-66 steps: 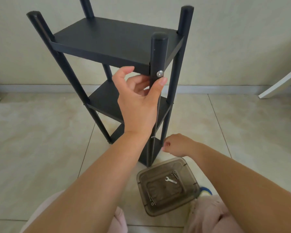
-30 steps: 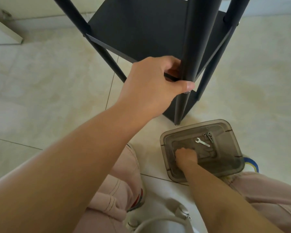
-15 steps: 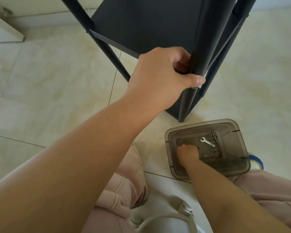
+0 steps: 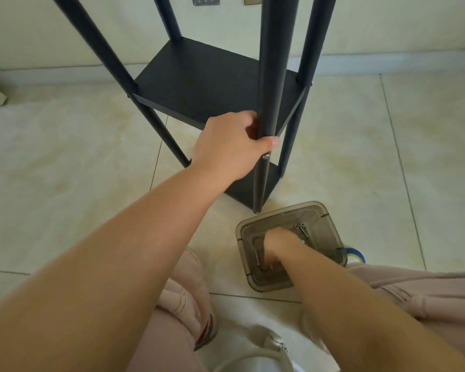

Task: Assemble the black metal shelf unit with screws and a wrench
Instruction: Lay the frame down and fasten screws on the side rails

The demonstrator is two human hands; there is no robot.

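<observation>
The black metal shelf unit (image 4: pixel 199 81) stands upright on the tiled floor. My left hand (image 4: pixel 226 149) grips its nearest front leg (image 4: pixel 274 49) just above a silver screw head (image 4: pixel 265 157). My right hand (image 4: pixel 278 244) reaches down into a translucent brown plastic container (image 4: pixel 330 224) on the floor in front of that leg. A few screws (image 4: pixel 302 228) lie at the container's far side. The hand covers the spot where the small wrench lay. Its fingertips are hidden, so whether they hold anything is unclear.
A blue tape roll (image 4: pixel 356 255) peeks out behind the container's right edge. My knees in pink trousers (image 4: pixel 414 291) and a shoe (image 4: pixel 204 331) sit near the bottom, beside a white rounded object (image 4: pixel 253 355). The wall and baseboard (image 4: pixel 387 63) run behind the shelf.
My view has tilted up a little. My right hand has moved from the container's near left part toward its middle, over the wrench. My left hand keeps its grip on the leg.
</observation>
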